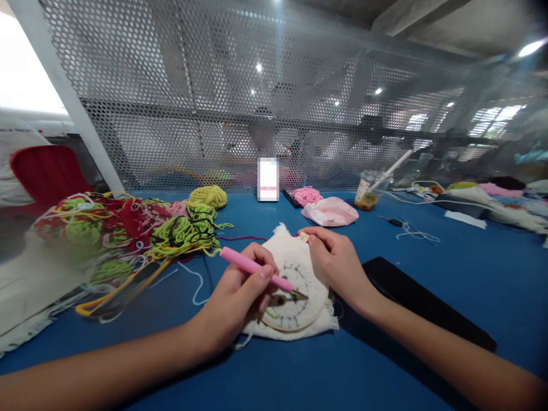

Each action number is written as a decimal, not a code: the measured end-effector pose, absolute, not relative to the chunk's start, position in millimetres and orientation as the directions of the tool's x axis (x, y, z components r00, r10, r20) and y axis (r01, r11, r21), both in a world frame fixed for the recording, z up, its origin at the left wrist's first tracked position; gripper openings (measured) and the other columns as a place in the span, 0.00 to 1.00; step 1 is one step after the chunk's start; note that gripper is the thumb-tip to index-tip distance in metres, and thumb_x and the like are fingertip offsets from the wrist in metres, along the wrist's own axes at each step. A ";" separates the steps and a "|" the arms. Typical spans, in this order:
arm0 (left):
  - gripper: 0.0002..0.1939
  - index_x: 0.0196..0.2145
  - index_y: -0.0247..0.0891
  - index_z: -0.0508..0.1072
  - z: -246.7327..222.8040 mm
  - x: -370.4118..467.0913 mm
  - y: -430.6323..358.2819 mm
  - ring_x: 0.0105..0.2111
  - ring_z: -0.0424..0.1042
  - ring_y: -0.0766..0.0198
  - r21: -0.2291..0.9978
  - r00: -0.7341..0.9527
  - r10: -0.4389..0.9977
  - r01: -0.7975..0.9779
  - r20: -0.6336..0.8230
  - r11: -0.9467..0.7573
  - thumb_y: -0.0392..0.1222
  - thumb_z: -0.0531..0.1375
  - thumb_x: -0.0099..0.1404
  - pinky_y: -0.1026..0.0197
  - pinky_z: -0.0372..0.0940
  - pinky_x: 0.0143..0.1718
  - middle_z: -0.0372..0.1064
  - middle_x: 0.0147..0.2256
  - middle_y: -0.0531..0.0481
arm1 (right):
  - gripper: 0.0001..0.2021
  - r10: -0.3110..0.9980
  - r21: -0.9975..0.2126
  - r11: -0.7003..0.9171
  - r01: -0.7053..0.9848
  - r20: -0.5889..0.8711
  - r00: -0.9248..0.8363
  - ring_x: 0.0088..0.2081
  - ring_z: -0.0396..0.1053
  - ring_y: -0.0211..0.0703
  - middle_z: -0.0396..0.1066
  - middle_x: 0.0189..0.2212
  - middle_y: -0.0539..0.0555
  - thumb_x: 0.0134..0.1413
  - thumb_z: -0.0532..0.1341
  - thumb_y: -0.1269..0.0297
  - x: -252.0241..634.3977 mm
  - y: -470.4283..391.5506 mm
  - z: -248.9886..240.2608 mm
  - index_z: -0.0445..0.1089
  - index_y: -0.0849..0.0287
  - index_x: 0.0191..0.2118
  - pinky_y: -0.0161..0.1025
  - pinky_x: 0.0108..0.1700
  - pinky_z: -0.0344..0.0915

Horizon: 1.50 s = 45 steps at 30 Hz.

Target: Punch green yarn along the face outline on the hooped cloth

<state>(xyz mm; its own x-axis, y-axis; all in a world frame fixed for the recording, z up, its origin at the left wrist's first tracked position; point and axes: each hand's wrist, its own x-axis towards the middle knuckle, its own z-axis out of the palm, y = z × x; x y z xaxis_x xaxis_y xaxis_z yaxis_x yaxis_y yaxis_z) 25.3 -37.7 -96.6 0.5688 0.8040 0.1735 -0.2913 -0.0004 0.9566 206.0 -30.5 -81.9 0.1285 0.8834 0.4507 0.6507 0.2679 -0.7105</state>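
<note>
My left hand (244, 285) is closed around a pink punch needle pen (244, 261), its metal tip over the hooped cloth. Green yarn runs from the pen's back end. The white cloth (317, 288), frayed at its edges, is stretched in a round hoop and bears a dark drawn pattern and a short green stitch. My right hand (338, 260) grips the hoop's upper right edge near its pale clasp (303, 236), with the fingertips closed there.
Tangled yarn (180, 231) lies at the left, with scissors (120, 291) beside it. Behind are a yellow yarn ball (208, 197), pink yarn (307, 196), a lit phone (268, 178) and a drink cup (366, 191). A black object (422, 299) lies right.
</note>
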 end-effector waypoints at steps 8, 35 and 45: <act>0.08 0.31 0.38 0.58 -94.8 26.8 -33.6 0.13 0.53 0.74 0.934 0.562 0.805 -0.356 0.191 0.028 0.45 0.51 0.63 0.69 0.50 0.17 0.60 0.19 0.56 | 0.14 0.889 -0.720 0.266 0.641 0.441 0.126 0.32 0.66 0.40 0.72 0.34 0.52 0.53 0.49 0.69 207.5 -30.9 -82.9 0.70 0.59 0.38 0.35 0.34 0.59; 0.05 0.31 0.38 0.62 -86.4 27.6 -43.8 0.21 0.59 0.71 0.945 0.670 0.686 -0.073 0.283 -0.319 0.40 0.51 0.62 0.67 0.56 0.23 0.60 0.25 0.53 | 0.13 0.879 -0.718 0.280 0.638 0.458 0.130 0.34 0.67 0.40 0.72 0.34 0.52 0.53 0.49 0.69 204.8 -31.0 -80.4 0.70 0.58 0.36 0.36 0.35 0.59; 0.09 0.31 0.38 0.61 -85.7 28.4 -43.9 0.17 0.53 0.73 0.986 0.657 0.737 -0.076 0.159 -0.145 0.47 0.52 0.62 0.70 0.50 0.17 0.58 0.20 0.56 | 0.13 0.866 -0.701 0.289 0.651 0.481 0.134 0.32 0.67 0.40 0.72 0.33 0.53 0.53 0.49 0.68 203.9 -33.8 -78.0 0.71 0.59 0.37 0.36 0.34 0.60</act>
